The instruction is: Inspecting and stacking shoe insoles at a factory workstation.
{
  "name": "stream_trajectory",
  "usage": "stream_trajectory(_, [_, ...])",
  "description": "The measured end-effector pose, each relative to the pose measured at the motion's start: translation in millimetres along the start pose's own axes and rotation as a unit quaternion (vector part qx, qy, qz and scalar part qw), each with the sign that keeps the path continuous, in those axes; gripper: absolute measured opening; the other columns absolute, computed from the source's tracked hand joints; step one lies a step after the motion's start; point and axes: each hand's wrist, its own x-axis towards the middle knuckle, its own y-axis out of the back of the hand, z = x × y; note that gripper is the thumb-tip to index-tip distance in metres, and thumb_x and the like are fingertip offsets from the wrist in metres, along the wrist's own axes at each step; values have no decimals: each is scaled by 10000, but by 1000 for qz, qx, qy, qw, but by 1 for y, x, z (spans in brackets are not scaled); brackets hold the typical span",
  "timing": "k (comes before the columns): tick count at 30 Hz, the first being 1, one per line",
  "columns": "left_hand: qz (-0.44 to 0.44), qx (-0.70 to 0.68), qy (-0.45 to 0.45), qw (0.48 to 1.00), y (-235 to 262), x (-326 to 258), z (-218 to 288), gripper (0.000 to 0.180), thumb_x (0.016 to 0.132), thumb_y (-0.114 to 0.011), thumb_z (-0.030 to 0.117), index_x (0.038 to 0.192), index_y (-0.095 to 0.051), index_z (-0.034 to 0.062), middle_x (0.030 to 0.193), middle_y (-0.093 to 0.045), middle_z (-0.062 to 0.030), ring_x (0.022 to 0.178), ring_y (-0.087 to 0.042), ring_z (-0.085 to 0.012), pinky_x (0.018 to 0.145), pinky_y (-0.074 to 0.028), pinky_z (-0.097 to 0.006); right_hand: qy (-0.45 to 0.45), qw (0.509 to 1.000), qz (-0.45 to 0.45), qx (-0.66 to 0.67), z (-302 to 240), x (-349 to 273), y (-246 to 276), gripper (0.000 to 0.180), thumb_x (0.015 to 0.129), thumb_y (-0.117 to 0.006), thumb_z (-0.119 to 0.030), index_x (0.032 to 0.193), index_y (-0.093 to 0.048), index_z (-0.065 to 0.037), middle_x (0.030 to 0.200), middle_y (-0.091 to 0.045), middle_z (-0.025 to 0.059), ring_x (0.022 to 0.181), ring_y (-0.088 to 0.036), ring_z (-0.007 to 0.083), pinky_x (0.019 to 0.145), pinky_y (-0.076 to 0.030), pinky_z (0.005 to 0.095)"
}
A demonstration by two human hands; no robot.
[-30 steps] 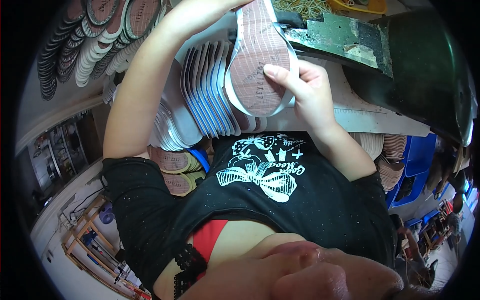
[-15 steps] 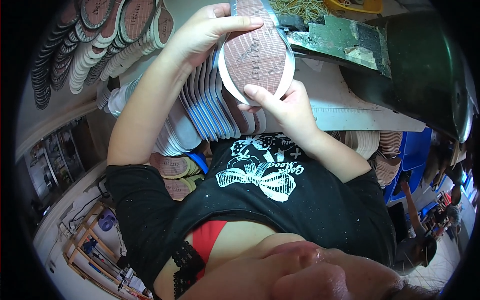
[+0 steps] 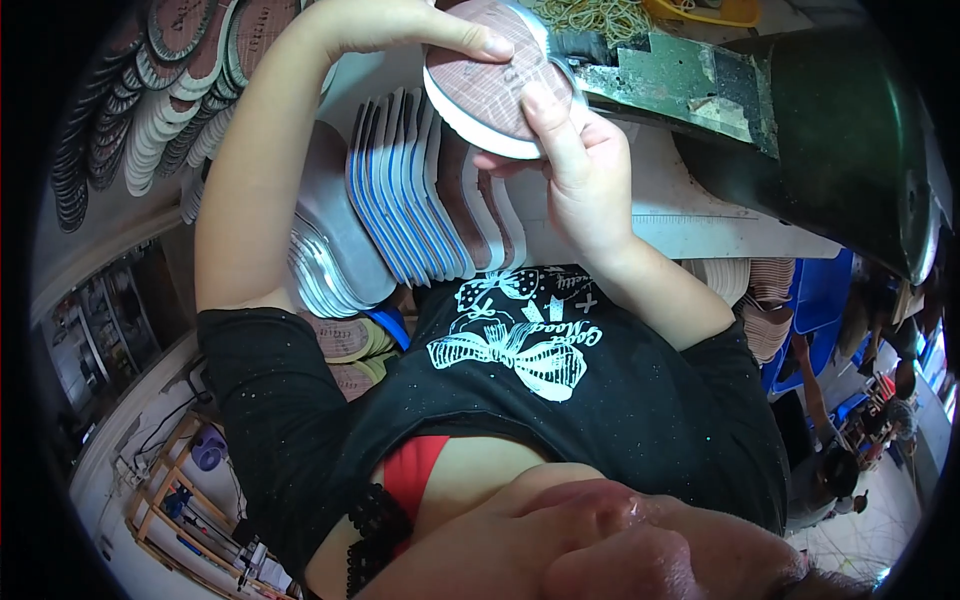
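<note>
Up near the top of the view, both hands are closed on a single shoe sole with a reddish-brown patterned face and a white foam rim [image 3: 495,85], held in the air above the worktop edge. The left hand [image 3: 400,25] grips its upper left rim, thumb pressed flat across the patterned face, while the right hand [image 3: 565,165] supports it from below with the index finger laid up over the face and the other fingers curled behind. Just beneath the held sole, a row of similar soles with blue and white edges [image 3: 420,200] stands on edge, packed side by side like files; further grey-white ones [image 3: 325,265] fan out at the row's lower left, against the left forearm. To the right, touching the sole's far edge, lies a worn green metal plate smeared with pale residue [image 3: 690,85], part of a dark green machine housing [image 3: 850,140]. A pale worktop [image 3: 690,220] runs under the right wrist. Behind the plate sits a heap of tan rubber bands [image 3: 600,15] beside a yellow tray [image 3: 715,12]. At the upper left, stacks of round-ended soles [image 3: 150,110] lie overlapped in rows.
</note>
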Motion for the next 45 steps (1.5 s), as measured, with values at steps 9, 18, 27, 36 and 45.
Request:
stream_trajectory(9, [-32,-52,133,989,-7,-12,4,295,800,-716,293,830,-507,87,746,-436,39,713,-409,-77,624,-365,-232,5,1000,0,-27,-1,0,3,331,957,-503,-259,1034,-617,41,905,-676,120,746,-671,159,654,-535,245])
stream_trajectory(18, [32,-81,135,987,-29,-37,-20,340,830,-680,345,920,-599,27,776,-581,7,657,-510,-37,569,-390,-182,-4,999,-28,-33,-4,5,12,360,942,-517,-295,992,-627,44,892,-678,140,767,-678,189,678,-544,269])
stream_trajectory(27, [72,-128,231,962,-60,-47,4,508,767,-653,538,740,-649,31,634,-616,-48,467,-578,-97,402,-460,-224,4,997,-22,-71,-6,5,20,269,840,-659,-271,903,-652,-10,800,-653,51,695,-629,118,642,-523,245])
stream_trajectory(36, [96,-189,264,941,-85,-52,38,581,820,-598,541,703,-617,-27,541,-599,-113,425,-592,-121,382,-482,-212,35,983,-54,-173,-5,-16,28,304,833,-670,-160,1056,-587,30,855,-659,48,739,-597,55,649,-485,205])
stream_trajectory(45, [192,-227,209,932,-91,-51,21,403,828,-666,406,682,-583,39,495,-527,-9,373,-481,-45,359,-382,-160,-3,973,-84,-215,-2,-7,41,244,855,-664,-224,919,-635,10,761,-623,-3,641,-533,19,547,-421,170])
